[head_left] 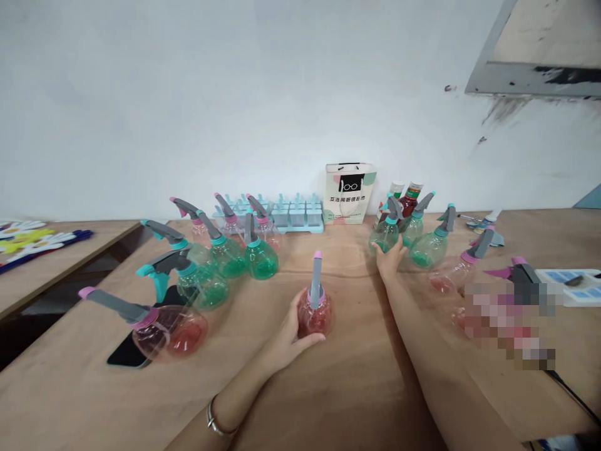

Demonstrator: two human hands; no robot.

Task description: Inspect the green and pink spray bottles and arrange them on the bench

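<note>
My left hand is wrapped around a pink spray bottle that stands upright in the middle of the wooden table, its grey nozzle pointing away from me. My right hand reaches forward and grips the base of a green spray bottle at the far right group. A bracelet sits on my left wrist.
Several green and pink spray bottles crowd the left side, one pink bottle lying over a black phone. More green bottles stand at the right. A blue ice-lolly mould, a paper bag and red bottles line the wall.
</note>
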